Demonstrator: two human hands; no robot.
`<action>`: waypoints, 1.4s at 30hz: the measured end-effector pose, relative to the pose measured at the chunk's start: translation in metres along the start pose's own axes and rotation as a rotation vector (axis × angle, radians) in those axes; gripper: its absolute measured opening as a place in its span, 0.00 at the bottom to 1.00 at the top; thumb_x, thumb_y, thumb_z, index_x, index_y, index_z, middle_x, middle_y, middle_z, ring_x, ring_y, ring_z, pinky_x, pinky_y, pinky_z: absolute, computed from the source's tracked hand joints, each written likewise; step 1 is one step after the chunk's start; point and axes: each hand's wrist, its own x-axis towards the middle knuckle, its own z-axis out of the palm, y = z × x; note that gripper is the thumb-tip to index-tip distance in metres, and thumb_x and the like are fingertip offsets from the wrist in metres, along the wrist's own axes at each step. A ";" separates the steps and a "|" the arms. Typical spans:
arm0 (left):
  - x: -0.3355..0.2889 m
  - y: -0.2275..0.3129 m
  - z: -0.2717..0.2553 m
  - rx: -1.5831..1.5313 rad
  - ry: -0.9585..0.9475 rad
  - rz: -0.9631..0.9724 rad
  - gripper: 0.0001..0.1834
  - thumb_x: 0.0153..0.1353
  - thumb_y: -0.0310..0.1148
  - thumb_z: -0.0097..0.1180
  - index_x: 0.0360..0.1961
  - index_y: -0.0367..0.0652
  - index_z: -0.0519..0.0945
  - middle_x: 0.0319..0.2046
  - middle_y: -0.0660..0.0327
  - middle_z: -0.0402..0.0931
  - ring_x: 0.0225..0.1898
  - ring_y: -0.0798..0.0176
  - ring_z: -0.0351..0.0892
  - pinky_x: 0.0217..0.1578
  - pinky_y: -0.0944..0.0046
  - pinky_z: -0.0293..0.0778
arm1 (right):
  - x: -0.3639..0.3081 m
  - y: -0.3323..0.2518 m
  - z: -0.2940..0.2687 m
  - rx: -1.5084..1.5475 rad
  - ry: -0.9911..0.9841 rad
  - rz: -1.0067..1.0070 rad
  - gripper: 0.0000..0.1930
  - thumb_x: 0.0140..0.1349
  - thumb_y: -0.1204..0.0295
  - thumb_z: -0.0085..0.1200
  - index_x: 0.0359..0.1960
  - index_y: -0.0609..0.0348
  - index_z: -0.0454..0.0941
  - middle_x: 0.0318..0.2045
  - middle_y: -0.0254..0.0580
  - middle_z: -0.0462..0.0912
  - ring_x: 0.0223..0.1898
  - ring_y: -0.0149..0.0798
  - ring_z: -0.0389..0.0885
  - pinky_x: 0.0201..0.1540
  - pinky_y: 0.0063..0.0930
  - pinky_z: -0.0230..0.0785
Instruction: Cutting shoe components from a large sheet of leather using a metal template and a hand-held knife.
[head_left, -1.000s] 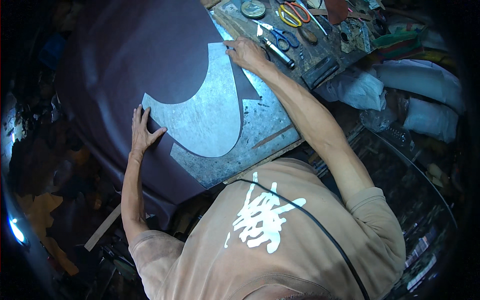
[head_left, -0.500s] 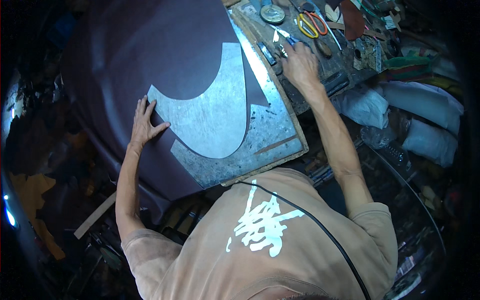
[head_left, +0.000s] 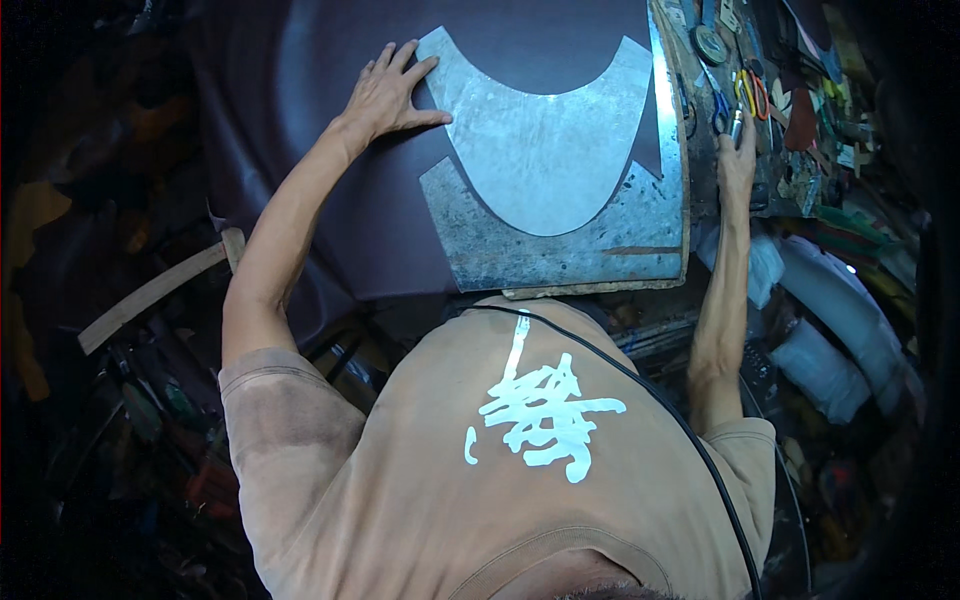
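Note:
A curved grey metal template lies on a dark purple-brown leather sheet spread over a metal-topped workboard. My left hand lies flat with fingers spread, touching the template's left corner and the leather beside it. My right hand is stretched out to the cluttered tool area at the right, fingers around a small dark and silver tool. Whether it fully grips the tool is hard to see.
Scissors with blue handles and with orange-red handles lie among small tools and scraps at the right. A round tin sits further back. A wooden stick pokes out at the left. Pale bundles lie at the right.
My right hand left the template's upper edge and went right to the tool clutter. My left hand stayed pressed at the template's left corner. The camera view shifted, so the board sits higher in frame.

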 end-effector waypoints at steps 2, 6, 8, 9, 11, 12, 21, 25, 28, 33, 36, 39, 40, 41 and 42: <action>-0.002 -0.004 0.001 -0.033 0.014 0.015 0.51 0.43 0.70 0.61 0.65 0.54 0.67 0.68 0.49 0.54 0.70 0.38 0.49 0.66 0.38 0.53 | -0.017 -0.022 -0.009 0.806 -0.132 0.455 0.26 0.63 0.68 0.50 0.64 0.55 0.62 0.32 0.40 0.76 0.28 0.33 0.76 0.28 0.28 0.72; -0.006 -0.010 0.003 0.080 0.152 0.063 0.47 0.46 0.68 0.60 0.62 0.50 0.71 0.66 0.49 0.59 0.69 0.40 0.51 0.65 0.39 0.54 | -0.069 -0.117 0.009 0.727 -0.326 0.423 0.24 0.65 0.64 0.53 0.61 0.56 0.64 0.29 0.33 0.75 0.23 0.24 0.71 0.21 0.19 0.66; -0.007 -0.011 -0.006 0.112 0.174 0.270 0.40 0.50 0.62 0.60 0.56 0.44 0.74 0.62 0.48 0.63 0.68 0.41 0.54 0.65 0.41 0.54 | -0.092 -0.151 0.019 0.637 -0.515 0.388 0.23 0.64 0.65 0.55 0.59 0.59 0.68 0.31 0.34 0.76 0.25 0.23 0.71 0.24 0.18 0.67; -0.002 -0.011 0.000 0.070 0.195 0.383 0.32 0.53 0.57 0.60 0.49 0.41 0.78 0.58 0.49 0.67 0.67 0.45 0.56 0.64 0.42 0.55 | -0.103 -0.156 0.030 0.388 -0.575 0.205 0.21 0.63 0.67 0.55 0.56 0.62 0.71 0.34 0.39 0.79 0.28 0.30 0.77 0.30 0.25 0.71; 0.014 -0.016 -0.003 -0.022 0.059 0.470 0.31 0.54 0.59 0.58 0.45 0.41 0.80 0.53 0.50 0.72 0.62 0.47 0.66 0.63 0.43 0.58 | -0.118 -0.190 0.052 0.289 -0.532 -0.243 0.20 0.62 0.69 0.55 0.54 0.64 0.73 0.38 0.48 0.80 0.34 0.44 0.81 0.37 0.37 0.73; 0.025 -0.013 -0.009 -0.051 -0.072 0.474 0.34 0.55 0.63 0.54 0.45 0.41 0.81 0.52 0.50 0.74 0.59 0.47 0.70 0.61 0.42 0.60 | -0.118 -0.207 0.063 0.286 -0.521 -0.254 0.20 0.62 0.69 0.55 0.54 0.64 0.73 0.38 0.48 0.80 0.34 0.44 0.81 0.37 0.37 0.73; 0.135 -0.037 -0.027 -0.883 -0.666 -0.103 0.65 0.45 0.83 0.36 0.63 0.29 0.64 0.59 0.34 0.66 0.61 0.27 0.63 0.61 0.28 0.50 | -0.046 -0.299 0.175 0.181 -0.425 -0.304 0.19 0.62 0.70 0.53 0.53 0.65 0.75 0.43 0.63 0.80 0.47 0.61 0.79 0.52 0.45 0.69; 0.145 -0.049 -0.035 -0.961 -0.858 -0.141 0.64 0.47 0.83 0.32 0.67 0.34 0.57 0.62 0.40 0.63 0.64 0.31 0.59 0.64 0.36 0.49 | -0.034 -0.307 0.194 0.184 -0.374 -0.301 0.19 0.62 0.69 0.51 0.53 0.65 0.76 0.42 0.67 0.80 0.47 0.62 0.79 0.52 0.46 0.70; 0.150 -0.057 -0.046 -1.016 -1.004 -0.164 0.63 0.48 0.83 0.29 0.69 0.37 0.51 0.64 0.43 0.61 0.66 0.33 0.56 0.66 0.42 0.48 | -0.032 -0.311 0.196 0.177 -0.344 -0.325 0.19 0.62 0.69 0.51 0.52 0.66 0.77 0.41 0.68 0.80 0.45 0.62 0.80 0.51 0.46 0.71; 0.152 -0.061 -0.056 -1.087 -1.197 -0.191 0.63 0.50 0.83 0.25 0.73 0.41 0.44 0.67 0.49 0.58 0.69 0.37 0.52 0.68 0.50 0.47 | -0.029 -0.313 0.199 0.083 -0.350 -0.334 0.19 0.62 0.69 0.51 0.52 0.66 0.77 0.38 0.67 0.81 0.42 0.62 0.81 0.48 0.46 0.73; 0.148 -0.062 -0.058 -1.076 -1.169 -0.187 0.64 0.48 0.84 0.26 0.72 0.39 0.47 0.67 0.48 0.58 0.69 0.39 0.54 0.68 0.51 0.48 | -0.029 -0.316 0.198 0.097 -0.357 -0.343 0.18 0.62 0.70 0.51 0.51 0.66 0.78 0.38 0.66 0.81 0.42 0.62 0.82 0.48 0.46 0.73; 0.141 -0.061 -0.061 -0.999 -1.111 -0.170 0.64 0.49 0.84 0.27 0.72 0.39 0.48 0.67 0.48 0.59 0.68 0.40 0.54 0.68 0.51 0.49 | -0.029 -0.313 0.201 0.108 -0.344 -0.345 0.17 0.61 0.70 0.51 0.50 0.67 0.78 0.38 0.66 0.81 0.42 0.62 0.81 0.48 0.46 0.73; 0.137 -0.058 -0.062 -0.974 -1.092 -0.165 0.64 0.49 0.84 0.27 0.71 0.39 0.49 0.67 0.48 0.59 0.68 0.41 0.55 0.68 0.51 0.49 | -0.028 -0.312 0.202 0.095 -0.339 -0.354 0.17 0.61 0.71 0.51 0.49 0.67 0.78 0.37 0.66 0.81 0.42 0.62 0.81 0.48 0.46 0.73; 0.138 -0.057 -0.065 -0.948 -1.073 -0.160 0.64 0.49 0.84 0.27 0.71 0.38 0.49 0.67 0.48 0.59 0.68 0.41 0.55 0.67 0.51 0.49 | -0.027 -0.311 0.204 0.083 -0.334 -0.362 0.17 0.61 0.71 0.51 0.49 0.67 0.78 0.37 0.66 0.81 0.42 0.62 0.81 0.48 0.46 0.73; 0.135 -0.054 -0.065 -0.924 -1.053 -0.156 0.64 0.49 0.84 0.27 0.71 0.38 0.49 0.67 0.48 0.59 0.68 0.41 0.55 0.67 0.51 0.50 | -0.027 -0.312 0.204 0.082 -0.335 -0.362 0.17 0.61 0.71 0.51 0.49 0.67 0.78 0.37 0.66 0.81 0.42 0.62 0.81 0.48 0.46 0.73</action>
